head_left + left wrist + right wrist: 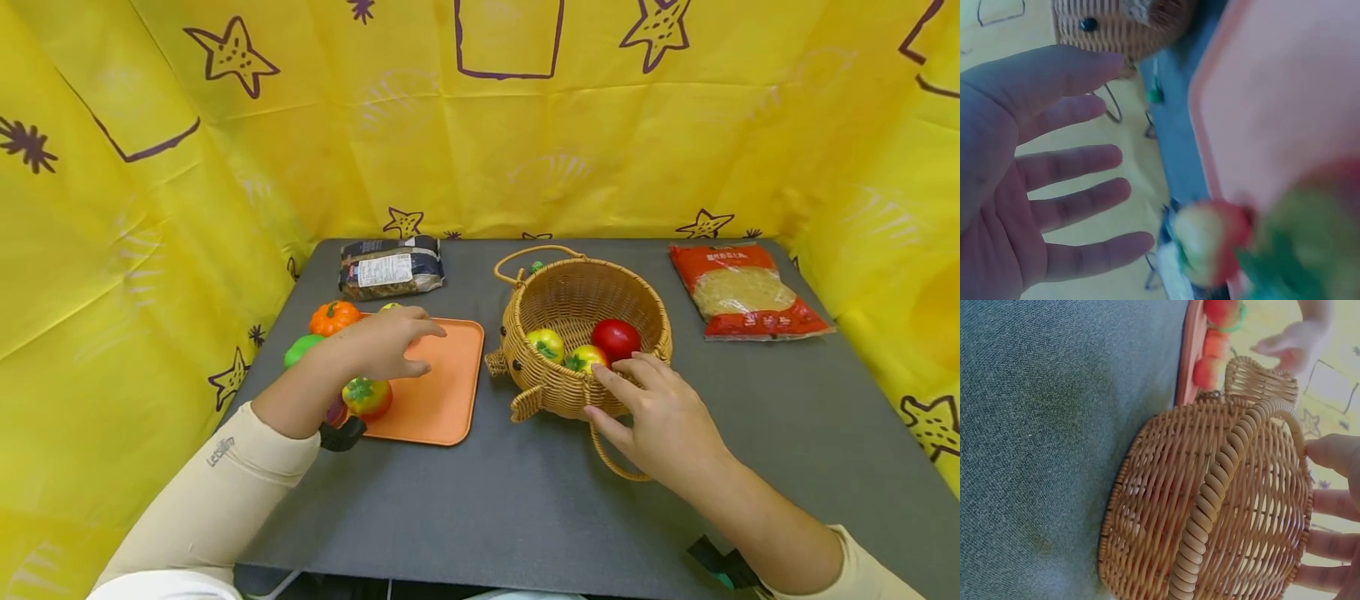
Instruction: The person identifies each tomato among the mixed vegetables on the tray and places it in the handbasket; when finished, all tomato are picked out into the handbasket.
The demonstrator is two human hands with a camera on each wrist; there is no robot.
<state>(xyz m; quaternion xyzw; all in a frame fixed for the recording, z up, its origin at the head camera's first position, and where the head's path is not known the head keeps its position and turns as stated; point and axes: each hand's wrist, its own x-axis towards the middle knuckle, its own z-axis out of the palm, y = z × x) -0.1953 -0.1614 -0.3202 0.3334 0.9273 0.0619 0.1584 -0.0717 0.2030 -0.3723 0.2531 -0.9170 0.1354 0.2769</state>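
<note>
My left hand hovers over the left part of an orange tray, holding nothing; its fingers stretch out apart in the left wrist view. Beneath and beside it sit a yellow-red toy fruit with a green calyx, a small orange pumpkin and a green item, partly hidden by the arm. My right hand is at the near rim of a wicker basket, fingers loosely spread, fingertips right at the rim. Inside the basket lie a red fruit and two yellow-green ones.
A dark package with a white label lies at the back left of the grey table. At the back right is a red bag of pale food. One basket handle hangs toward the front. Yellow patterned cloth encloses the table.
</note>
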